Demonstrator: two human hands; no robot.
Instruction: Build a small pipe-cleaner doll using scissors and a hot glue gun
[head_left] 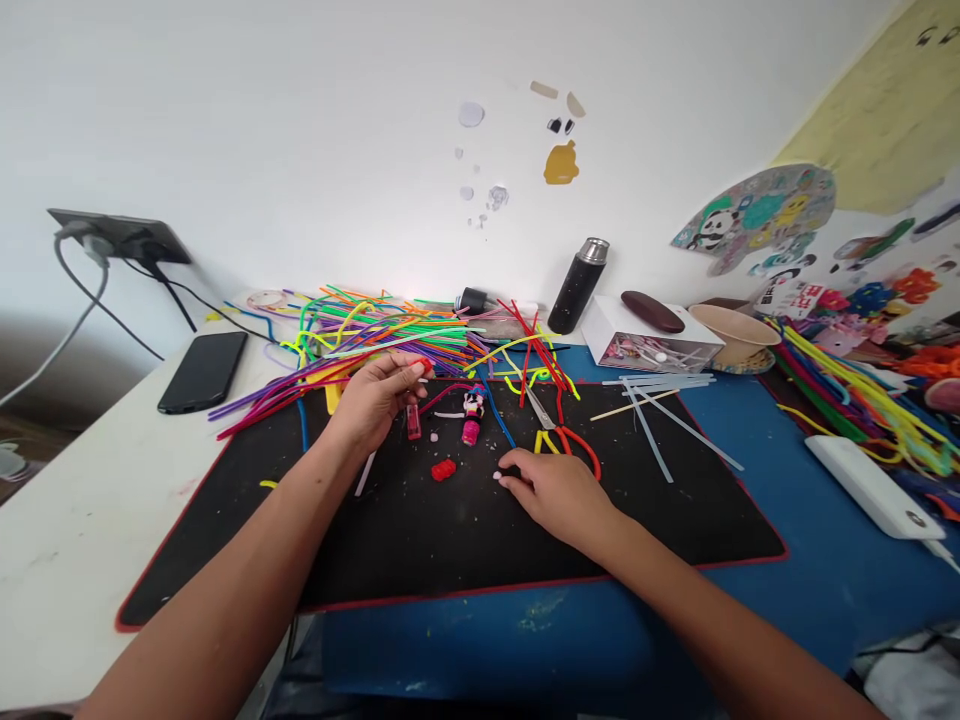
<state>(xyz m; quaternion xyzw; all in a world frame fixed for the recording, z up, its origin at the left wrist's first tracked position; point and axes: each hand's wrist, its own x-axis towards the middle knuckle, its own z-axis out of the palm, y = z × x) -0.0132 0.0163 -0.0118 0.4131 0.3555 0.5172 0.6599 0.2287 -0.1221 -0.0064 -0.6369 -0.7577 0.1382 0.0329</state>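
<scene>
My left hand [382,392] is raised over the back of the black mat, its fingers pinched on a small red piece [422,366] that is mostly covered. My right hand [555,485] rests low over the mat, thumb and forefinger closed on a tiny pale bit [497,476]. Between the hands lies a red fuzzy coil [443,470]. Behind it is a small pink, black and white figure [472,415]. A small red, clear-sided object [414,421] sits under my left hand. Scissors with red and yellow handles [577,447] lie beyond my right hand.
A heap of coloured pipe cleaners [390,335] lies along the wall. Clear glue sticks [652,440] are on the mat [420,560] at right. A black flask [577,287], a white box [637,340], a phone [202,372] and a white power bank [874,487] stand or lie around.
</scene>
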